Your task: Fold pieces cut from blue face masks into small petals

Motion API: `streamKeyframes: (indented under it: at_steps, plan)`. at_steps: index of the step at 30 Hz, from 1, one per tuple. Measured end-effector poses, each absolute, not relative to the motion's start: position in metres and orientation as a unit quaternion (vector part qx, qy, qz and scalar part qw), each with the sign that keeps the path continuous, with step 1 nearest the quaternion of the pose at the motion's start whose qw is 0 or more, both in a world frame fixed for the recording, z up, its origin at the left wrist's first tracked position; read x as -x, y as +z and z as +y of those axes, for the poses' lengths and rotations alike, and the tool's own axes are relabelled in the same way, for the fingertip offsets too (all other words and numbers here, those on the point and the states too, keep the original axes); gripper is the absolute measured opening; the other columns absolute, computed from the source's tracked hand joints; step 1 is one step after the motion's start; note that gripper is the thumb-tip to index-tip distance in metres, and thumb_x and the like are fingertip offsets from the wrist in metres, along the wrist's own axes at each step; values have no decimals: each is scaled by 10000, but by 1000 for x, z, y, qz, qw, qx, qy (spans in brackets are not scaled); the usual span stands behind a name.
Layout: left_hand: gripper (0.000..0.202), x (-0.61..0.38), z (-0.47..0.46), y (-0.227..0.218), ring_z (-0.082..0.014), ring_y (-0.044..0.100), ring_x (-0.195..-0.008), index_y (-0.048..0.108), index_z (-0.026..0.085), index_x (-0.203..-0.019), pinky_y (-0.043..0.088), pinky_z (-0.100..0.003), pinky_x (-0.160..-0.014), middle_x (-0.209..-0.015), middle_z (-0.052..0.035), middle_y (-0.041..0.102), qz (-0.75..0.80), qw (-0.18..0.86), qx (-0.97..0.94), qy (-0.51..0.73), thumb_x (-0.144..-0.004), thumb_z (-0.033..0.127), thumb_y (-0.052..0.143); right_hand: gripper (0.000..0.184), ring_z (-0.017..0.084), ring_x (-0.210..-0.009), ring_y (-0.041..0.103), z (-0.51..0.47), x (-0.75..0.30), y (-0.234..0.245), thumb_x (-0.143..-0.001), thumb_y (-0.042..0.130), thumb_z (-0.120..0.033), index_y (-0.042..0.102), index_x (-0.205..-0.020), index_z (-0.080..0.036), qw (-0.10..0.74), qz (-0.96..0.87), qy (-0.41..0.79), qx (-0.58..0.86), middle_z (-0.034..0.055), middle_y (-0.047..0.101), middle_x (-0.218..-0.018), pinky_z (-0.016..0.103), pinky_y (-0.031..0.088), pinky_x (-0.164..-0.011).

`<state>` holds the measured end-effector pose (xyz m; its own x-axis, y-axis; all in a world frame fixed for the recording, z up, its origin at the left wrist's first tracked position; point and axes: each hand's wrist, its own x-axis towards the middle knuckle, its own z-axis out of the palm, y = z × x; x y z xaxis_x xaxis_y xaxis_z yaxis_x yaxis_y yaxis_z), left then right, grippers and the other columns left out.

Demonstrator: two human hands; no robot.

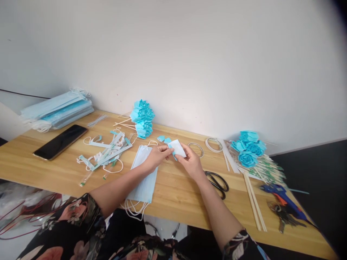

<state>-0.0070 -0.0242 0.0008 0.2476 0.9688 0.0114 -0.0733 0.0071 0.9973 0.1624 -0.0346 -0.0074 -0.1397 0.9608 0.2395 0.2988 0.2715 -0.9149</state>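
Both my hands meet near the middle of the table, holding a small blue-and-white piece of mask fabric between fingers and thumbs. My left hand pinches its left edge, where blue shows. My right hand grips the lower right side. Under my left forearm lie light blue face masks with white ear loops. Small cut blue pieces rest just behind the fingers. Black-handled scissors lie beside my right wrist, their blades hidden by it. A roll of tape sits right of the fabric.
Left are a mask stack, a phone and cut mask strips. Blue fabric flowers on sticks lie at the back, with more flowers at right. Wooden sticks, a blue glue gun and keys occupy the right end.
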Motion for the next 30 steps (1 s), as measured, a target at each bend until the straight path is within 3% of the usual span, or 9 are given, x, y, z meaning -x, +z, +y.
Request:
streamKeyframes:
  at_steps: [5,8,11,13,17,25,30]
  plan:
    - [401,7,-24,-1,-112,474,-556,588,145,-557,365,-257,-587,-551,-1,550,404,598,-523,454,-707,509,661,491,196,-813,656,-36,-163,-4,-777,650,-342,547,-1247,-241,453,-662,348,485,47,691,-969,320,547,-712]
    - [379,8,-23,0,-107,491,-559,582,137,-548,373,-261,-602,-564,-14,571,381,640,-477,467,-702,467,688,435,190,-793,649,-36,-170,1,-856,547,-337,517,-1279,-241,462,-674,288,500,40,683,-900,334,542,-726]
    - [353,10,-22,3,-98,493,-535,580,129,-567,364,-258,-579,-559,-19,577,348,695,-421,468,-682,430,723,432,225,-1053,601,-36,-179,11,-879,474,-241,481,-1310,-270,452,-739,169,471,65,636,-1145,420,484,-924]
    - [335,11,-21,6,-93,490,-520,590,121,-594,352,-253,-556,-559,-19,577,331,718,-393,469,-666,412,742,516,261,-1259,463,-37,-182,18,-840,502,-189,439,-1342,-289,408,-805,95,420,67,519,-1342,492,377,-1051]
    - [323,11,-22,8,-83,479,-500,599,115,-624,331,-244,-528,-556,-13,569,315,734,-373,472,-659,398,752,585,285,-1396,261,-37,-178,23,-794,539,-128,425,-1343,-298,339,-865,3,370,53,370,-1471,552,281,-1108]
    - [382,10,-22,2,-82,455,-486,572,125,-552,331,-244,-521,-517,1,536,357,676,-441,471,-657,457,729,235,256,-1280,415,-25,-169,27,-839,546,-118,678,-935,-287,337,-886,-11,317,29,570,-1264,501,407,-1017]
    - [375,9,-22,3,-110,504,-560,621,117,-591,386,-256,-573,-577,-22,578,357,661,-436,496,-657,473,721,184,256,-1276,415,-18,-168,30,-866,566,-177,716,-894,-280,348,-885,-1,310,47,553,-1300,488,406,-1011]
